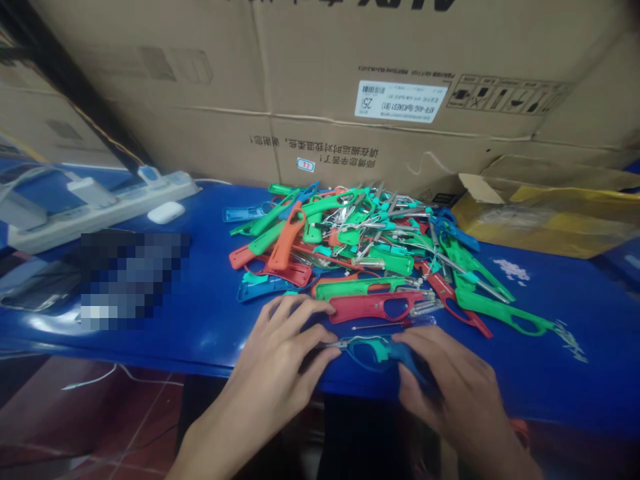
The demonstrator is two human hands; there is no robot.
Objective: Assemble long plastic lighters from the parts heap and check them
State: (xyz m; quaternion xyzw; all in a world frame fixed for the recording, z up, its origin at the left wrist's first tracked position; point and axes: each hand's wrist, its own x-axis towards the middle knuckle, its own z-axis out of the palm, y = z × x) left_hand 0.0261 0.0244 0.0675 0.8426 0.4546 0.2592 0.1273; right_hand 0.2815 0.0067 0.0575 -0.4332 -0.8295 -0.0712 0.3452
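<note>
Near the table's front edge I hold a blue long-nosed gas lighter (367, 355) between both hands. My left hand (287, 350) is closed on its thin metal end, thumb and fingers together. My right hand (453, 380) is wrapped round the blue handle end, hiding much of it. A teal trigger piece (383, 349) shows inside the lighter's loop. Just beyond it lies a slim screwdriver (380, 326) with a clear handle. Past that rests a red lighter shell (370, 307), and behind it a pile of green, orange, blue and red lighter parts (345, 233).
A large cardboard box (310, 87) stands behind the pile. At right are a yellow-taped carton (545, 220), small white pieces (511, 270) and thin pale pins (570, 341). On the left lie a power strip (105, 210), a white case (166, 213) and a dark blurred-out object.
</note>
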